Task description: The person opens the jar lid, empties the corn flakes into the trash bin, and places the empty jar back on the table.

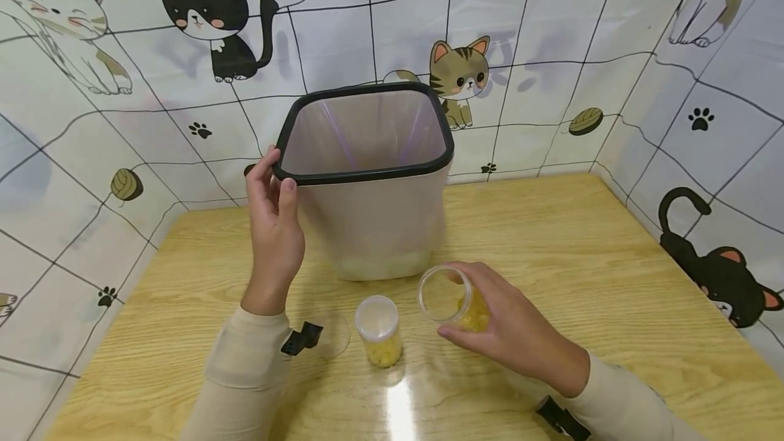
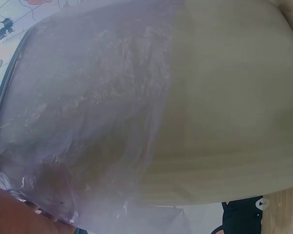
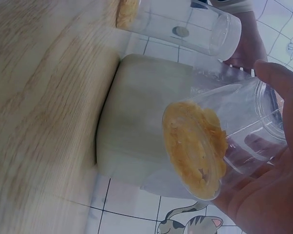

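Note:
My left hand (image 1: 275,243) grips the black rim at the near left corner of a pale trash bin (image 1: 380,230), thumb outside the rim. A clear, wrinkled bin liner (image 2: 98,92) hangs over the bin's upper outside in the left wrist view. My right hand (image 1: 508,322) holds a clear plastic jar (image 1: 474,312) by its side, tilted, its open mouth facing up-left in front of the bin. Yellow flaky pieces (image 3: 195,146) lie in the bottom of that jar. Between my hands stands a second clear jar (image 1: 380,342), capped, with yellow pieces in its lower part.
A clear round lid (image 1: 333,335) lies flat on the wood-grain table (image 1: 520,230), beside my left wrist. White walls (image 1: 331,26) with printed cats and grid lines close off the back and both sides. The bin stands near the back wall.

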Demonstrator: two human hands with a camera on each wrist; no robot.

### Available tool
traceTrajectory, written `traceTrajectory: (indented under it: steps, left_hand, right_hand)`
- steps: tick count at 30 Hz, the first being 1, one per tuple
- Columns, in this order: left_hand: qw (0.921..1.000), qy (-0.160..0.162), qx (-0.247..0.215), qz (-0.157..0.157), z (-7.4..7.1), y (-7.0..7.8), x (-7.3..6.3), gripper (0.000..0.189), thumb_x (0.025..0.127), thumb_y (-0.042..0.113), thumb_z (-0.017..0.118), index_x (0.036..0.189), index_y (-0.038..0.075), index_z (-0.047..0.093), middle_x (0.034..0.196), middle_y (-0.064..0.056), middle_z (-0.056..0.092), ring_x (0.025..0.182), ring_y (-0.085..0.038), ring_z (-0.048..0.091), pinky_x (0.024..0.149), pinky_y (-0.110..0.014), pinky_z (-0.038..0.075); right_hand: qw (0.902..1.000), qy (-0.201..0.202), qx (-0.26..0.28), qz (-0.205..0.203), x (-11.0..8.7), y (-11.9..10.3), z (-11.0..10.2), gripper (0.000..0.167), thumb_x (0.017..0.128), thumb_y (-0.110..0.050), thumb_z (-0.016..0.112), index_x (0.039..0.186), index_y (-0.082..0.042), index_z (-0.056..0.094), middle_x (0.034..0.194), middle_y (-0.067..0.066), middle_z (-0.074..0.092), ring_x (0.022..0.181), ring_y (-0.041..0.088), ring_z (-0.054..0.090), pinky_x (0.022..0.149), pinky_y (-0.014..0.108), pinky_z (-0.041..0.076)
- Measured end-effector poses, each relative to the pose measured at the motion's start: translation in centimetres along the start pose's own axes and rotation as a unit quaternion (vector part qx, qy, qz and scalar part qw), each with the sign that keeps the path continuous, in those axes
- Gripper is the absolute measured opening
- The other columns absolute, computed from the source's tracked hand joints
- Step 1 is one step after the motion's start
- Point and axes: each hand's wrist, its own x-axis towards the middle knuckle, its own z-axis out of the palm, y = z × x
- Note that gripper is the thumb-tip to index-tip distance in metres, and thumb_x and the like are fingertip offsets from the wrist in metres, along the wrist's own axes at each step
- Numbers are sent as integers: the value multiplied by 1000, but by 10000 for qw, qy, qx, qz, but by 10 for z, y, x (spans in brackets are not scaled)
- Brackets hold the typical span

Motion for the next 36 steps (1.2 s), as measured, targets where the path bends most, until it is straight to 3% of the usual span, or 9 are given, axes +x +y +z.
traceTrajectory:
  steps: [6, 13, 20, 29, 36]
  left_hand:
    - [10000, -14, -46, 59, -2, -2, 0, 46, 105, 24, 47, 147, 7, 37, 158, 0, 32, 148, -19, 31, 120, -42, 29]
    - [9999, 0, -119, -89, -4, 2, 0, 45, 104, 22, 47, 146, 9, 38, 158, 2, 31, 146, -22, 35, 117, -40, 31]
    - [9999, 89, -14, 82, -2, -1, 2, 45, 105, 21, 45, 147, 7, 38, 155, -3, 36, 143, -20, 38, 116, -40, 32]
    - [9999, 75, 80, -107, -1, 2, 2, 45, 103, 24, 45, 145, 8, 39, 157, 1, 33, 140, -23, 39, 113, -37, 34]
    - [9995, 43, 186, -235, 0, 3, 3, 44, 104, 26, 46, 145, 11, 40, 158, 5, 32, 140, -25, 40, 112, -38, 35]
  right_hand:
    - [9999, 40, -155, -32, 2, 1, -5, 78, 77, -39, 86, 141, -20, 46, 124, -8, 59, 114, 11, 59, 92, 41, 53]
    - [9995, 248, -116, 178, 10, 2, -22, 81, 76, -33, 87, 142, -16, 45, 127, -2, 59, 116, 16, 59, 92, 42, 52]
    - [9983, 467, -287, 175, 23, 11, -40, 83, 75, -27, 88, 144, -10, 44, 125, 8, 62, 114, 25, 62, 90, 47, 53]
    - [9958, 584, -652, 266, 51, 15, -74, 80, 75, -25, 88, 141, -7, 46, 121, 12, 62, 110, 30, 61, 90, 52, 52]
    - [9949, 498, -774, 418, 74, 4, -104, 82, 78, -27, 86, 146, -10, 42, 125, 13, 62, 114, 37, 62, 86, 53, 53]
